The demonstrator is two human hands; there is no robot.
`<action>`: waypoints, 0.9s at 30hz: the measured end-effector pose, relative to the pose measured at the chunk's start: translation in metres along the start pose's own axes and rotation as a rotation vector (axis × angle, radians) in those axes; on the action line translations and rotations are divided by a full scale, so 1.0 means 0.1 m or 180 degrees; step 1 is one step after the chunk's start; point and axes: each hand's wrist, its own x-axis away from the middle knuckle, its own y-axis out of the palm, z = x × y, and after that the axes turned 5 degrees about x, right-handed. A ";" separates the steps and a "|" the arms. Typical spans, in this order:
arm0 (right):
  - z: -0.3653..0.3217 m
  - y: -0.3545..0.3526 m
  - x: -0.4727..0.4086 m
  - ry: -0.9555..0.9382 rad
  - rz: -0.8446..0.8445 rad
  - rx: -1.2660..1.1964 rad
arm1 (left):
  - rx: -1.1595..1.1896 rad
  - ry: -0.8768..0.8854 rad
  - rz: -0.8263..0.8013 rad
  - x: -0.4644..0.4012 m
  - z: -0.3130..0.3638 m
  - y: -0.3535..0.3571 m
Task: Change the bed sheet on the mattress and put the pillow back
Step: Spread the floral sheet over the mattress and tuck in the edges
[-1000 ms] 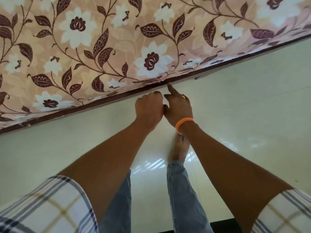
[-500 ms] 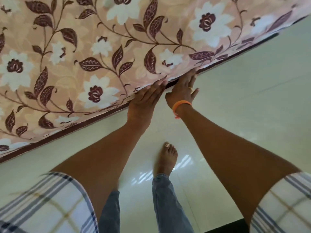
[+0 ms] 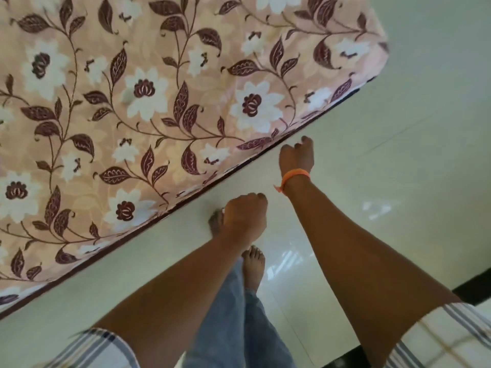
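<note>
The mattress lies on the floor, filling the upper left, and shows as a dark strip under the sheet. A peach bed sheet with white flowers and maroon leaves covers it. Its corner shows at the upper right. My left hand hangs over the floor beside the mattress edge, fingers loosely curled, holding nothing. My right hand, with an orange band on the wrist, hovers just off the same edge, fingers loosely curled and empty. Neither hand touches the sheet. No pillow is in view.
Glossy pale floor tiles stretch to the right of the mattress. My bare feet stand on them close to the mattress side. A dark strip crosses the floor at the lower right.
Both hands have come off the sheet edge and pulled back over the floor. The view has shifted along the mattress, bringing its right corner into sight.
</note>
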 end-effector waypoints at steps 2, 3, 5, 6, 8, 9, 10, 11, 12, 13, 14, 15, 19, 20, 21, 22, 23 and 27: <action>-0.13 -0.08 -0.11 -0.0172 0.0088 0.0150 | -0.0067 0.0646 0.0853 -0.12 0.10 -0.16; -0.16 -0.09 -0.15 -0.0323 0.0083 0.0491 | -0.0207 0.0911 0.1291 -0.20 0.11 -0.19; -0.20 -0.08 -0.26 -0.0450 0.0006 0.1038 | -0.0464 0.1150 0.1992 -0.36 0.07 -0.25; -0.22 -0.05 -0.31 -0.0355 -0.0117 0.1130 | -0.0560 0.1131 0.2194 -0.40 0.02 -0.28; -0.25 -0.02 -0.43 -0.0099 -0.0312 0.1605 | -0.0633 0.1085 0.2576 -0.42 -0.09 -0.36; -0.29 -0.05 -0.47 0.0051 -0.0403 0.1915 | -0.0564 0.1111 0.2719 -0.42 -0.14 -0.40; -0.32 -0.10 -0.51 0.0154 -0.0450 0.2134 | -0.0437 0.1161 0.2782 -0.41 -0.18 -0.48; -0.38 -0.18 -0.50 0.0251 -0.0467 0.2178 | -0.0291 0.1192 0.2797 -0.40 -0.22 -0.56; -0.45 -0.26 -0.47 0.0339 -0.0442 0.2053 | -0.0139 0.1155 0.2782 -0.38 -0.26 -0.64; -0.53 -0.34 -0.43 0.0423 -0.0352 0.1827 | 0.0034 0.1074 0.2737 -0.35 -0.30 -0.72; -0.60 -0.41 -0.37 0.0445 -0.0134 0.1603 | 0.0210 0.0979 0.2675 -0.31 -0.33 -0.80; -0.69 -0.48 -0.30 0.0373 0.0232 0.1428 | 0.0377 0.0893 0.2625 -0.28 -0.35 -0.87; -1.09 -0.61 0.10 -0.1129 0.1230 0.1397 | 0.0724 0.0416 0.2353 -0.25 -0.51 -1.18; -1.18 -0.59 0.15 -0.1572 0.1209 0.1553 | 0.0714 0.0234 0.2214 -0.27 -0.58 -1.25; -1.29 -0.55 0.17 -0.1923 0.1122 0.1743 | 0.0704 0.0082 0.2066 -0.29 -0.65 -1.29; -1.39 -0.49 0.18 -0.2206 0.1000 0.1990 | 0.0702 -0.0023 0.1925 -0.33 -0.71 -1.30; -1.47 -0.40 0.15 -0.2466 0.0812 0.2290 | 0.0690 -0.0084 0.1799 -0.36 -0.76 -1.28; -1.45 -0.03 -0.07 -0.3378 -0.0259 0.3643 | 0.0564 -0.0180 0.1499 -0.43 -0.77 -1.06</action>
